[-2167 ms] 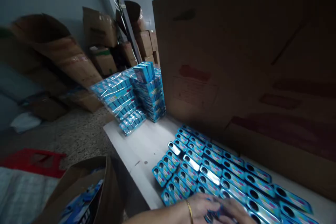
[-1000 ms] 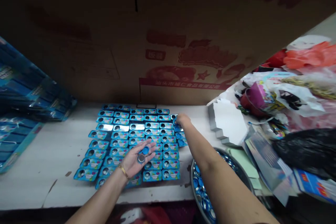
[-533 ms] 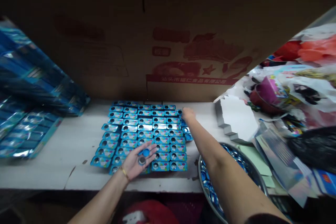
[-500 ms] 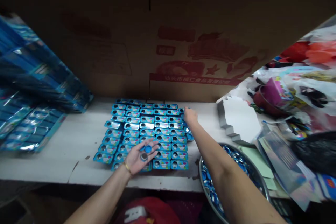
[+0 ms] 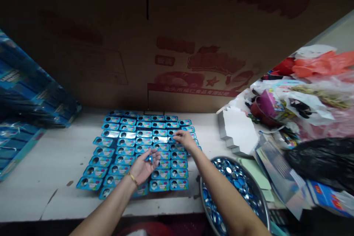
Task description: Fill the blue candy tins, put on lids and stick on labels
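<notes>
Overall, a large brown carton bounds the far side of the table, which carries rows of blue packs, most showing a round opening. A metal basin of loose discs stands at the near edge, right of the packs. The left hand is palm up, fingers extended, over the near middle of the rows; the right hand reaches over the right columns, fingers drawn together. Step in hand, as judged: fingertip work at one pack's opening, the left palm serving as supply. A further move calls for a light pinch and accurate alignment with the opening. At least one small blue disc lies on the left palm, left of the right hand and apart from it; whether the right fingertips grip another is not discernible.
</notes>
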A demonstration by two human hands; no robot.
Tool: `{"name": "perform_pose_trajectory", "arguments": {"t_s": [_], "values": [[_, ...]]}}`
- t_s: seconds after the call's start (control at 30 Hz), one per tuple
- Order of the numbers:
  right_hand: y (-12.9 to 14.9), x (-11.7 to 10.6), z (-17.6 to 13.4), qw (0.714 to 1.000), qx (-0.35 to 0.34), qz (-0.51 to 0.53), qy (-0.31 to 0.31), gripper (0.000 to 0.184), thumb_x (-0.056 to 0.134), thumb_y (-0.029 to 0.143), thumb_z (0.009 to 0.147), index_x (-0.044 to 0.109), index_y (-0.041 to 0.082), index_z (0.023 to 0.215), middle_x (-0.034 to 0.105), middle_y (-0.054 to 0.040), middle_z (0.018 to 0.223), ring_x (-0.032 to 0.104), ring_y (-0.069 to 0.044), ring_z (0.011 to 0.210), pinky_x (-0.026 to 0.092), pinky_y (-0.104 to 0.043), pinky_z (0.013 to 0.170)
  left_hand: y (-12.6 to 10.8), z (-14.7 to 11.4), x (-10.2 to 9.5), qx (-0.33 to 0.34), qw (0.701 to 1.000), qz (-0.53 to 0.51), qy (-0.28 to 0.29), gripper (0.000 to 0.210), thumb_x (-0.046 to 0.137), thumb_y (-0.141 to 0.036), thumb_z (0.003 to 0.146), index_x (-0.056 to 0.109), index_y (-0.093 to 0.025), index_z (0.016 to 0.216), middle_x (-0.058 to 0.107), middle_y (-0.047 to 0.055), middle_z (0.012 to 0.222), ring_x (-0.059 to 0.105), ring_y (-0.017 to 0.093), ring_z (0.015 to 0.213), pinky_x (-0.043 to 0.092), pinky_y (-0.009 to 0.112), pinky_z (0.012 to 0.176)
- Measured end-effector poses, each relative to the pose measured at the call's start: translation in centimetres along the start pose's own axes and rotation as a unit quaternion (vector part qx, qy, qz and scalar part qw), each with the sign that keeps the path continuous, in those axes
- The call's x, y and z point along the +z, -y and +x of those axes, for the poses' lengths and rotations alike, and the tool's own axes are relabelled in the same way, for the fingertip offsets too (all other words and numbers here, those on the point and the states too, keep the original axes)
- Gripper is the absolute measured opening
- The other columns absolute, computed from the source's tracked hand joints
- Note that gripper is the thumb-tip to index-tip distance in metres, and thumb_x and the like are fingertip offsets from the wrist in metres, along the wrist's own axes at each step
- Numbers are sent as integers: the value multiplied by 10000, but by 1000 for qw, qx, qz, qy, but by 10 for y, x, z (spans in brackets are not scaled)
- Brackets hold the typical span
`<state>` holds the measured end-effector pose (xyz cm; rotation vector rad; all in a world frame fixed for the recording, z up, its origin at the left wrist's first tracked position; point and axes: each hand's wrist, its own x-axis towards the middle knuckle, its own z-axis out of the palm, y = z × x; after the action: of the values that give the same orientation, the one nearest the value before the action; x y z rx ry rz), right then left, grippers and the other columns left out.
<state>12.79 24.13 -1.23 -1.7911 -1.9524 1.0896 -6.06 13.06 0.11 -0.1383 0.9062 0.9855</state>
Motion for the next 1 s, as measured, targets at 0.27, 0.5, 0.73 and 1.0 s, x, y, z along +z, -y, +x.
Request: {"name": "perform_pose_trajectory", "arguments": {"t_s": [0.27, 0.5, 0.73, 1.0], "values": [[-15, -45, 103, 969, 108, -220, -24, 280, 625, 125, 615, 598, 142, 893, 620, -121, 917, 579, -225, 872, 442, -273, 701, -13, -12, -16, 43, 998, 30, -47, 146, 569, -194, 728, 576, -122, 855, 598, 71, 817, 581, 121, 688, 470, 196, 520], [-6, -35, 140, 932, 156, -320, 73, 331, 689, 89, 526, 635, 126, 850, 627, -144, 900, 587, -244, 862, 457, -280, 681, -25, -14, -11, 41, 999, 19, -16, 196, 552, -281, 742, 577, -125, 859, 587, 67, 836, 570, 128, 713, 459, 214, 545], [6, -50, 121, 931, 120, -339, 70, 337, 720, 121, 518, 644, 112, 847, 621, -123, 888, 592, -217, 818, 439, -248, 661, -34, -25, -21, 9, 1000, 5, 6, 299, 476, -422, 763, 548, -132, 768, 522, 14, 645, 503, 85, 540, 360, 180, 421], [90, 26, -16, 955, -261, -97, 102, 236, 560, 297, 742, 594, 242, 969, 567, -26, 930, 533, -138, 848, 401, -226, 727, -37, -7, -10, 17, 1000, 5, 6, 375, 391, -499, 778, 527, -154, 834, 512, -7, 585, 467, 82, 462, 347, 191, 422]]}}
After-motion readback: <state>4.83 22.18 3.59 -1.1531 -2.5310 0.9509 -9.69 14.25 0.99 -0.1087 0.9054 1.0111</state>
